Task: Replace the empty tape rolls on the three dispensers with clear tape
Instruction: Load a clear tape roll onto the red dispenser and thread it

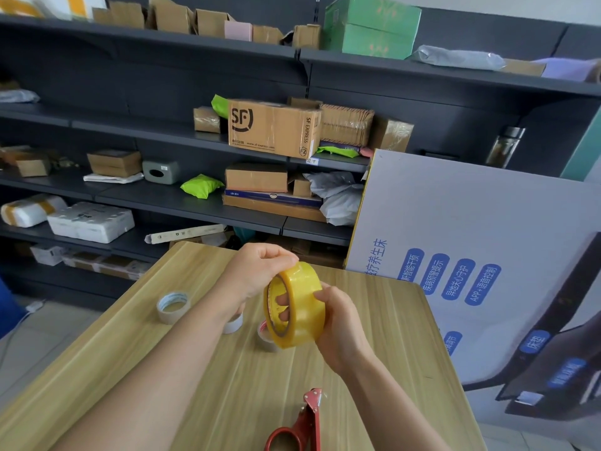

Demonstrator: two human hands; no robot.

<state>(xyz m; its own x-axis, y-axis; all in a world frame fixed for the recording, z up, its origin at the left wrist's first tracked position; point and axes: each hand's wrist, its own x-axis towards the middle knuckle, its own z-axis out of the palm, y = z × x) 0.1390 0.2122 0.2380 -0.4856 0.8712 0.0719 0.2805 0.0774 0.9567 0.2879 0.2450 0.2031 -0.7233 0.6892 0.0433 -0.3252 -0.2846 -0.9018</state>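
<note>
A full roll of yellowish clear tape (300, 304) is held up over the wooden table (374, 320). My right hand (340, 323) grips it from the right, with fingers curled through its core. My left hand (260, 271) pinches the roll's top edge with its fingertips. A red tape dispenser (302, 424) lies at the near edge of the table, below my right forearm. A thin, nearly used-up roll (172, 306) sits on the table at the left. Two more small rolls (234, 323) (266, 336) are partly hidden behind my hands.
Dark shelves (195, 203) packed with cardboard boxes and parcels stand behind the table. A large white printed board (487, 255) leans at the table's right side. The floor drops away to the left of the table.
</note>
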